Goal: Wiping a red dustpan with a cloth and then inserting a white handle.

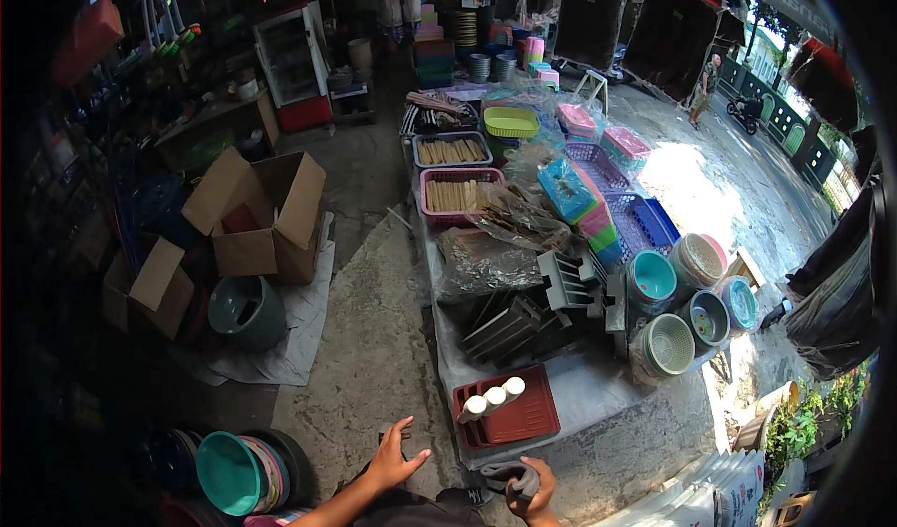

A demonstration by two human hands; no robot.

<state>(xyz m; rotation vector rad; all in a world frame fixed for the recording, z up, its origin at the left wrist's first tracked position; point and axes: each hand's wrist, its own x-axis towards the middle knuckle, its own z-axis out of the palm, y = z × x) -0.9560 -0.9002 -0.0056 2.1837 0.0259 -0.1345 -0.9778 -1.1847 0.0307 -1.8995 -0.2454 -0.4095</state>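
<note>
My left hand (396, 459) is held out over the pavement with its fingers apart, and nothing shows in its grasp. To its right, my right hand (533, 491) is closed around a folded grey cloth (505, 472). Just beyond the hands lies a dark red ridged tray (534, 420), on the near end of a long sheet-covered display. Several white cylinders (493, 398) stand in a row in that tray. Neither hand touches the tray. Behind it sits a pile of dark grey slatted pieces (509, 329).
Farther along are a pink basket (455, 215) of wooden sticks, a purple-blue basket (642, 223) and a stacked cream basket (669, 345). On the left are an open cardboard box (301, 195), a grey bucket (271, 317) and teal basins (229, 474). A person (707, 88) is in the distance.
</note>
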